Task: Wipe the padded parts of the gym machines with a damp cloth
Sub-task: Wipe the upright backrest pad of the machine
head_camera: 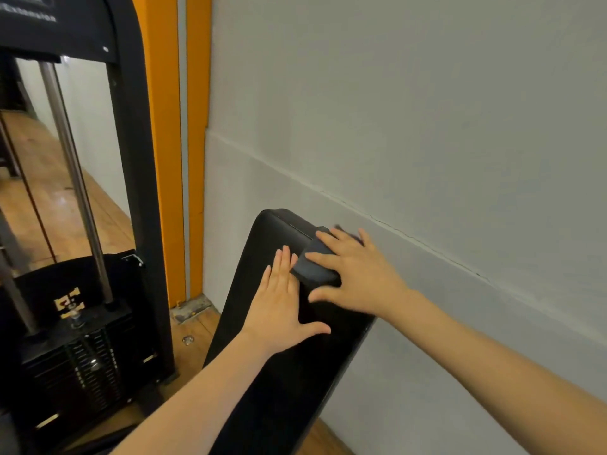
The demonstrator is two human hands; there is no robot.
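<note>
Under right hand (358, 274), half-hidden cloth (315, 264)

a: right hand (353, 274) flat on dark cloth (315, 262), pressing it onto the black pad (279, 372) near its top end.
b: left?
a: left hand (284, 310) flat on the pad, fingers straight, just beside the cloth. wall (427, 110) right of right hand, weight stack (82, 356) left of left hand.

Pale grey wall (427, 110) up close, orange trim (164, 159) left of it, wooden floor (49, 178) below that.
</note>
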